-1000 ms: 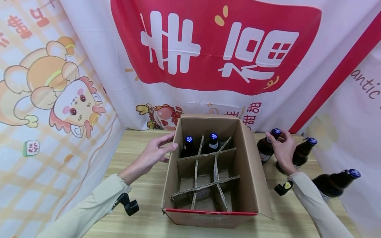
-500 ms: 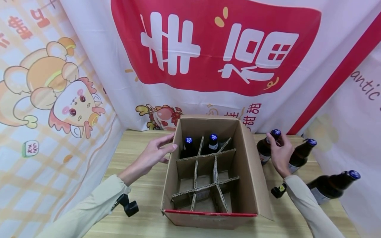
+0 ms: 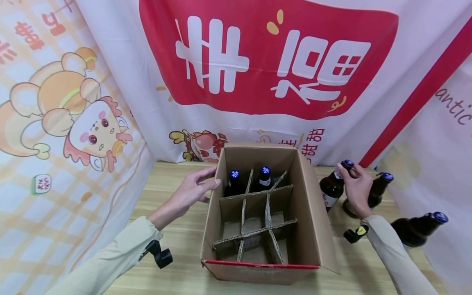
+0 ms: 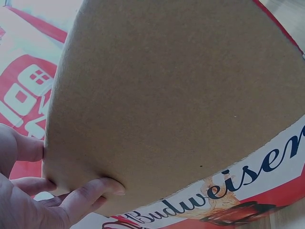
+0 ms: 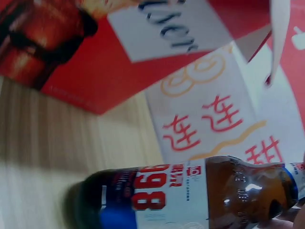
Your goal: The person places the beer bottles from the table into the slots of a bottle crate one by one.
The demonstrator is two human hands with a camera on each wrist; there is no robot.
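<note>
My right hand (image 3: 357,189) pinches the neck of a brown beer bottle (image 3: 330,191) at the right of the carton. That bottle's blue and white label (image 5: 171,195) fills the lower part of the right wrist view; whether its base touches the table cannot be told. My left hand (image 3: 188,194) touches the left side of the open cardboard carton (image 3: 309,205), with its fingers fairly straight. In the left wrist view, the thumb (image 4: 97,191) presses on the brown cardboard (image 4: 176,95). Two capped bottles, a left one (image 3: 234,184) and a middle one (image 3: 264,178), stand in the carton's far compartments.
Cardboard dividers (image 3: 254,191) split the carton into several compartments. Right of it stand two more beer bottles, one (image 3: 377,190) behind my right hand and one (image 3: 416,229) nearer my forearm. A printed cloth (image 3: 236,123) hangs behind the wooden table (image 3: 177,246).
Over the last half second my right hand and the bottle it pinches have shifted slightly to the right, showing more of the label. My left hand and the carton stay put.
</note>
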